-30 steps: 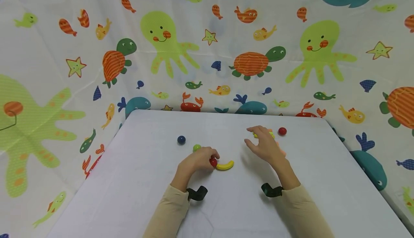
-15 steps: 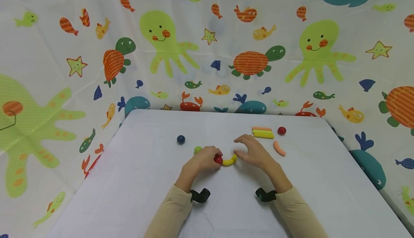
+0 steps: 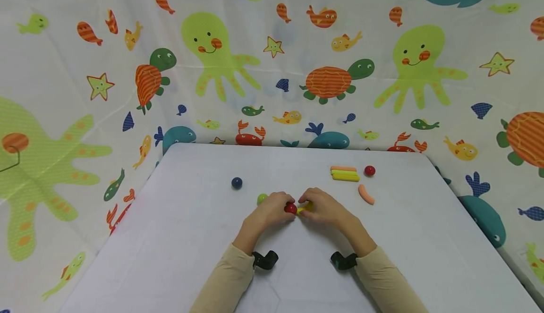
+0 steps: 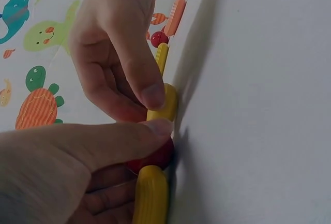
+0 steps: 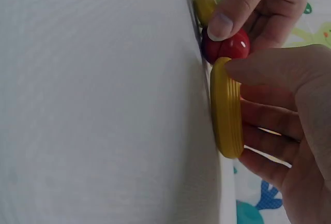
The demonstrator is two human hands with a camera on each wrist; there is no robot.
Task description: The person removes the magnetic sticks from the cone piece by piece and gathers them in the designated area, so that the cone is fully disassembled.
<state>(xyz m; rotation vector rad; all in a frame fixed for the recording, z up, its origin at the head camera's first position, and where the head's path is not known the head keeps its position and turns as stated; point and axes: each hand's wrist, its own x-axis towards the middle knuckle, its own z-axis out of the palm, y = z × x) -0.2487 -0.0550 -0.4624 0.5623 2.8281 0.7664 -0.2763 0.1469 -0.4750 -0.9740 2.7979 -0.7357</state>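
Observation:
My left hand (image 3: 272, 209) pinches a shiny red ball (image 3: 291, 208) between thumb and fingers, low over the white table. Close on its right, my right hand (image 3: 325, 206) grips a curved yellow stick (image 4: 164, 102). In the right wrist view, this yellow stick (image 5: 227, 110) has a ridged side, and its end meets the red ball (image 5: 227, 45). On the ball's other side shows a second yellow stick (image 4: 151, 195), mostly hidden by my left hand in the head view. A green ball (image 3: 261, 198) peeks out just behind my left hand.
A dark blue ball (image 3: 236, 183) lies at the back left of the white table (image 3: 170, 247). At the back right are yellow sticks (image 3: 345, 175), a straight orange stick (image 3: 343, 168), another red ball (image 3: 369, 171) and a curved orange stick (image 3: 366, 194). A sea-animal curtain (image 3: 263, 72) hangs behind.
My right hand has come left and down from the back sticks to the curved yellow stick and taken hold of it. My left hand has shifted slightly right with the red ball.

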